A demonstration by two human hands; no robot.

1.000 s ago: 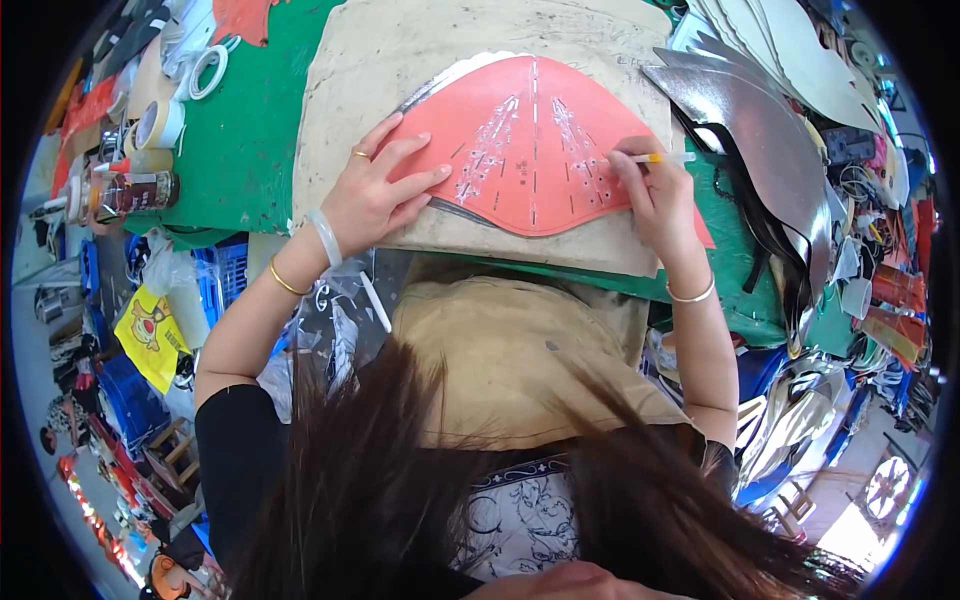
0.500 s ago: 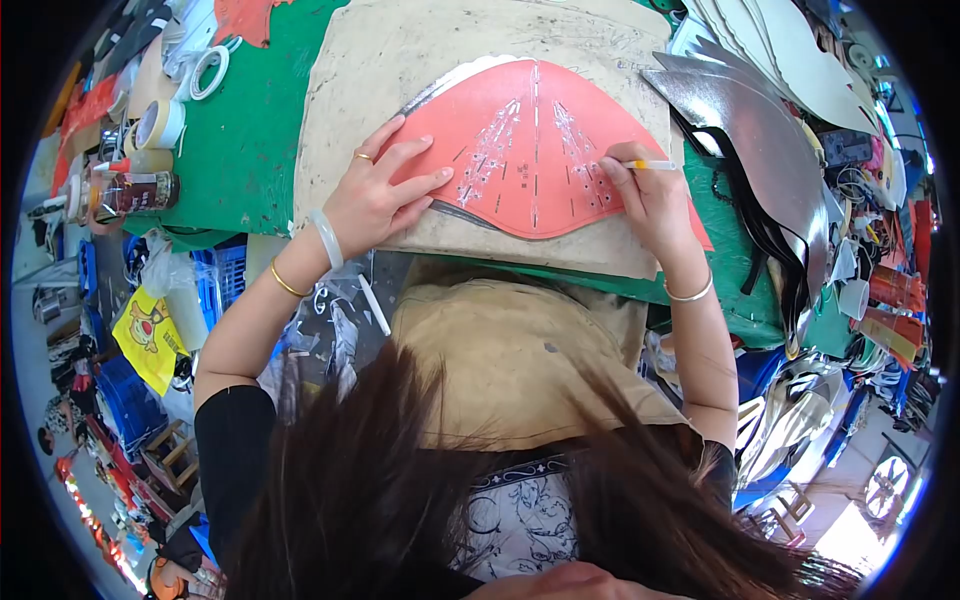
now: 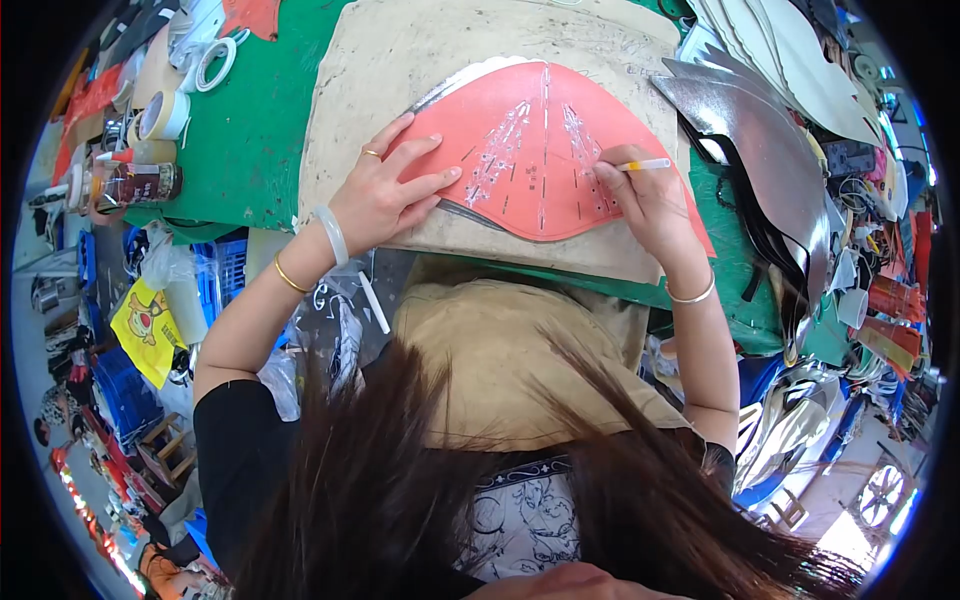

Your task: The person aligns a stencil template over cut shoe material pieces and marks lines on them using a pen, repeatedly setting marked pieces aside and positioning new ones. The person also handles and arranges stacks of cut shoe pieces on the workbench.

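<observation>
Holding 1 pen (image 3: 648, 164) in the right hand (image 3: 648, 203) — left hand (image 3: 384, 196) resting splayed on the red panel (image 3: 556, 150).

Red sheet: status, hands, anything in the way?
Left hand spread on left side of red sheet. Right hand holding pen over right half. Red sheet above tan mat. No obstruction seen.
</observation>
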